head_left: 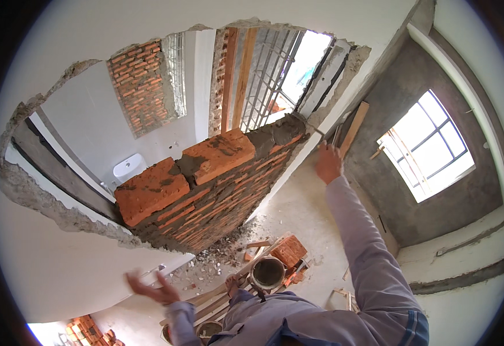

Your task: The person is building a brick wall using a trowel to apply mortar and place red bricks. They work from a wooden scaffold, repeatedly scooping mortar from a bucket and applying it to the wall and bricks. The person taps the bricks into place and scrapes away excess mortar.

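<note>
My right hand is raised at the right end of a half-built brick wall, its fingers closed round a trowel. The trowel's shank points left to wet grey mortar on the wall's top; its blade is hard to tell from the mortar. Two large orange bricks, a left one and a right one, lie along the top course with mortar smeared on them. Low on the left, my left hand is held out near the white wall, fingers apart and slightly blurred, with nothing in it.
A ragged broken edge frames the opening above the brickwork. Below me, a bucket of mortar stands beside loose bricks and planks. Rubble lies at the wall's foot. A barred window is at right.
</note>
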{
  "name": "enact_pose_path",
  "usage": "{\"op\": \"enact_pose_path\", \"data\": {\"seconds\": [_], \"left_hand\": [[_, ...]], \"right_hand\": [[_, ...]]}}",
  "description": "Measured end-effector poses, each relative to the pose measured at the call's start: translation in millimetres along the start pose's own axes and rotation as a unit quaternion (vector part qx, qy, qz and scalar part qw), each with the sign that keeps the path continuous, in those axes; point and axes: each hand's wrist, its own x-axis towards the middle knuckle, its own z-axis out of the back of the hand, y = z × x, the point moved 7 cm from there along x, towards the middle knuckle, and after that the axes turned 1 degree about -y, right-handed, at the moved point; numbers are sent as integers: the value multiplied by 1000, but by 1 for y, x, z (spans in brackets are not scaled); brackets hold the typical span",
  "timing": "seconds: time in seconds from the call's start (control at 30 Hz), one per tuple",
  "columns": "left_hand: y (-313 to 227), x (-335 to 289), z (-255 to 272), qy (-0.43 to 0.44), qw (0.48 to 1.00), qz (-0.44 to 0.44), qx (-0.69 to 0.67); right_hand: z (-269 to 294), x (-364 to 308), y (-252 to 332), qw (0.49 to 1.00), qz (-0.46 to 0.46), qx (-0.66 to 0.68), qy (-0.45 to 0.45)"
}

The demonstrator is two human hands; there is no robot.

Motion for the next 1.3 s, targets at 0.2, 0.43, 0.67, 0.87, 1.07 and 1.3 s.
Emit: {"op": "enact_pose_path", "data": {"seconds": [0.2,0.43,0.67,0.87,1.07,1.3], "left_hand": [[-42,194,103,-308,916,-250,-52],[-36,248,78,-299,925,-224,66],[-32,245,74,-305,924,-226,40],[-31,241,72,-310,924,-219,50],[-35,241,72,-313,917,-231,90],[-34,240,71,-312,918,-221,107]], "right_hand": [[3,-25,42,996,44,77,3],[-12,-30,33,992,-3,103,-78],[-24,-74,101,986,-11,154,56],[-10,-55,64,993,-35,111,-14],[-6,-56,71,993,-45,94,55],[1,-8,34,997,-60,48,-9]]}}
